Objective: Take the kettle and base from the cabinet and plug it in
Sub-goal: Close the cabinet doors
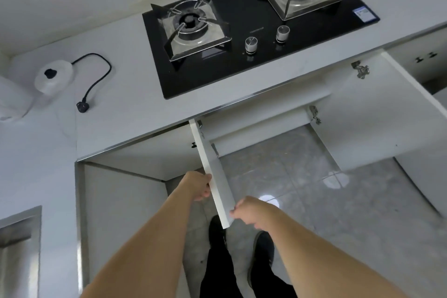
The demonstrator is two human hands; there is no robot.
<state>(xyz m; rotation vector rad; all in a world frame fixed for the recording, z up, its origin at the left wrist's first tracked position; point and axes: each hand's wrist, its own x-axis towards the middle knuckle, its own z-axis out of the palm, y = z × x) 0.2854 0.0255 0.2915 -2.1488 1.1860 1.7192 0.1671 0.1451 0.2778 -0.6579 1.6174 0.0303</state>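
Observation:
The white kettle base lies on the white counter at the far left, its black cord looping to a loose black plug. A white rounded object, perhaps the kettle, shows at the left edge. Below the counter, the left cabinet door stands swung out. My left hand grips its outer side near the middle. My right hand pinches the door's lower end. The right cabinet door hangs wide open.
A black two-burner gas hob with two knobs fills the counter's middle and right. A wall socket shows at the far right. Grey glossy floor tiles and my dark shoes lie below. A steel-edged recess sits at the lower left.

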